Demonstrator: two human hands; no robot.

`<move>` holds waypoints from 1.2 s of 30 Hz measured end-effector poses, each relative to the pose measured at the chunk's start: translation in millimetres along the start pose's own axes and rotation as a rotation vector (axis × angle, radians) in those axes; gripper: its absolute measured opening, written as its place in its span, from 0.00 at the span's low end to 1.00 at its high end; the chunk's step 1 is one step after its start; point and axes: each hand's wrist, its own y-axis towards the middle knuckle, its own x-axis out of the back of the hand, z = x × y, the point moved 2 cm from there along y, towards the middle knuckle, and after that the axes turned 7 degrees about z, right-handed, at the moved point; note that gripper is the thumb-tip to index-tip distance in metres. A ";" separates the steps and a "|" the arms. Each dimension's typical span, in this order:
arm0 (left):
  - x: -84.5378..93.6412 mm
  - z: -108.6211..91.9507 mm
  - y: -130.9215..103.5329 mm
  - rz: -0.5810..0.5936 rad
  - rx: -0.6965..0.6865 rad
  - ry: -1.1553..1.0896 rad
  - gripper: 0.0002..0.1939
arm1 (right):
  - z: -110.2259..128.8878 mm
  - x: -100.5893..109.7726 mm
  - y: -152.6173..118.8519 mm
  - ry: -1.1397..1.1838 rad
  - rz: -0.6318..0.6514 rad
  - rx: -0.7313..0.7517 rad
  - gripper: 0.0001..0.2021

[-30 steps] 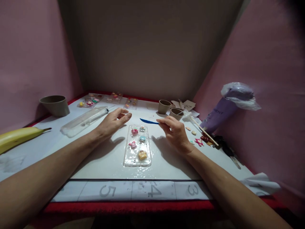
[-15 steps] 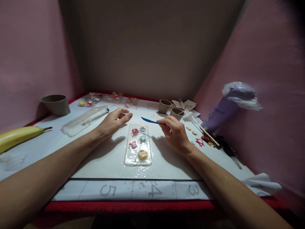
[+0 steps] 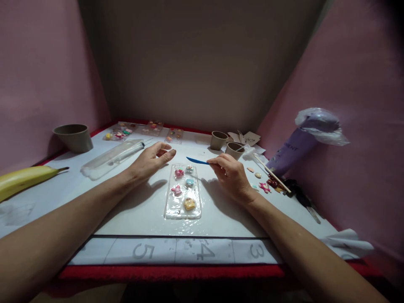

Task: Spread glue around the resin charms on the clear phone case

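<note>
A clear phone case (image 3: 183,206) lies on the white board, glossy, with several small charms on it, among them a yellow one (image 3: 190,204) and a pink one (image 3: 177,190). My right hand (image 3: 229,173) pinches a blue plastic knife (image 3: 197,160) by its right end, its blade pointing left above the far right part of the case. Over the board to the left of the case is my left hand (image 3: 152,162), fingers loosely curved and apart, with nothing in it. Neither hand touches the case.
On the left are a banana (image 3: 28,179), a grey cup (image 3: 75,139) and a syringe in a clear package (image 3: 112,159). More decorated cases (image 3: 174,135) lie at the back. Two cups (image 3: 218,141), a wooden stick (image 3: 272,173), loose charms (image 3: 265,187) and a purple bag (image 3: 292,149) are on the right.
</note>
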 end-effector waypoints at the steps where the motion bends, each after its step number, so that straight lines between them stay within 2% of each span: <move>1: 0.0 -0.5 -0.1 -0.001 -0.001 0.000 0.27 | 0.0 0.1 -0.1 -0.002 0.003 -0.004 0.09; 36: -0.8 -0.8 -0.9 0.007 0.027 -0.049 0.29 | -1.7 -1.2 -2.5 0.035 0.058 -0.028 0.09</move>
